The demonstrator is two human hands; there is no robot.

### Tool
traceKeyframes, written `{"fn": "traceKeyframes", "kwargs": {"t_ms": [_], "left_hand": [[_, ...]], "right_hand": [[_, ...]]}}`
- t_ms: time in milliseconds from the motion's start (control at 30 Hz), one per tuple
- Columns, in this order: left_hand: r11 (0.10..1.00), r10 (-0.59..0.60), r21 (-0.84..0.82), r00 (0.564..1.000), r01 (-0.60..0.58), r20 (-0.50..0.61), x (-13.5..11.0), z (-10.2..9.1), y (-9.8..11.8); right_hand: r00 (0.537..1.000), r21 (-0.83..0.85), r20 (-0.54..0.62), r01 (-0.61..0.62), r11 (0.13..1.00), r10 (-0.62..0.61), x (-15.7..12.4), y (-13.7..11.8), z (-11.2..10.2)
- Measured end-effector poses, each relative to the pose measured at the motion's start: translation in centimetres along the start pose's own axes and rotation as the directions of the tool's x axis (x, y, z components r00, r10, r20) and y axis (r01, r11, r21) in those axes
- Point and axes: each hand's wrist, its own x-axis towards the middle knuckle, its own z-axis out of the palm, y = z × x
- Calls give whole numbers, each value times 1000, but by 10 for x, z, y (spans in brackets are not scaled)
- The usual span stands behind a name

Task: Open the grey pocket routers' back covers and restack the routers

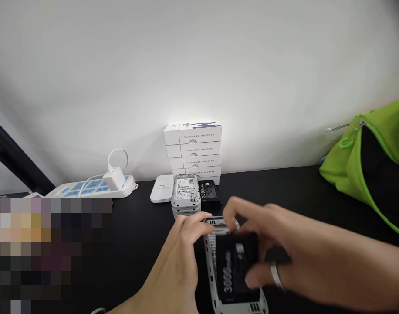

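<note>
Head view: we see the left grip [176,257] clamped on the far end of a grey pocket router [210,257], over the black surface [137,244], its long axis running away from us. The right grip [278,248], fingers together, clamps a black 3000 mAh battery [235,266] lengthwise against the router's back, and is the nearer hand to it. Beyond stands a stack of routers [185,196].

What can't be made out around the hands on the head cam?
Head view:
- black battery label: blurred, partly covered by right-hand fingers
- grey device face: hidden under the battery
- device's lower end: cut off by bottom edge
- lower left: hidden by pixelated patch
</note>
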Motion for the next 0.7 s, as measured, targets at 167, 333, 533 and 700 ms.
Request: {"fn": "traceKeyframes", "kwargs": {"t_ms": [167,333,533,700], "left_hand": [[984,-162,35,957,176,-241,10,-9,2],[930,-224,242,948,278,-225,20,-18,-10],[877,-349,288,922,385,-169,25,-19,-25],[861,-369,305,912,408,-178,26,-17,-35]], "right_hand": [[983,550,-171,147,822,-62,33,7,-28],[946,520,-323,157,840,23,54,35,-27],[974,442,-228,100,892,4,63,46,-15],[951,212,-303,136,968,-67,75,55,-11]]}}
